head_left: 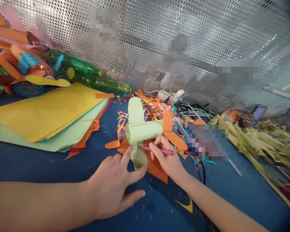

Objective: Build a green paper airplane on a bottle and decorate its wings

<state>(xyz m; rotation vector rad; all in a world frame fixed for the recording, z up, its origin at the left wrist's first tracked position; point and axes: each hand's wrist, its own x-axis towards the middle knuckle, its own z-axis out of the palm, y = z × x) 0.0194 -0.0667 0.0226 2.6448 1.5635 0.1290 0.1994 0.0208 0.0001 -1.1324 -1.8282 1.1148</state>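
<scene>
In the middle lies a bottle plane [146, 131], wrapped in pale green paper. A pale green wing [136, 112] stretches away from me and another wing [138, 156] points toward me, partly in shadow. Orange paper fins [167, 121] sit at its right end, and an orange propeller-like strip [112, 144] at its left. My left hand [116, 183] is open, its fingers spread, with fingertips on the near wing. My right hand [168, 158] grips a pink pen [161, 150], whose tip meets the base of that wing. Orange paper [157, 166] lies underneath.
Coloured paper sheets [50, 112] are stacked at left, with green plastic bottles [82, 67] and decorated bottle crafts [38, 71] behind. Paper scraps [152, 106] and a glue bottle [178, 94] lie beyond the plane. Dried husks [263, 135] spread at right. Perforated metal [140, 42] borders the table [70, 170].
</scene>
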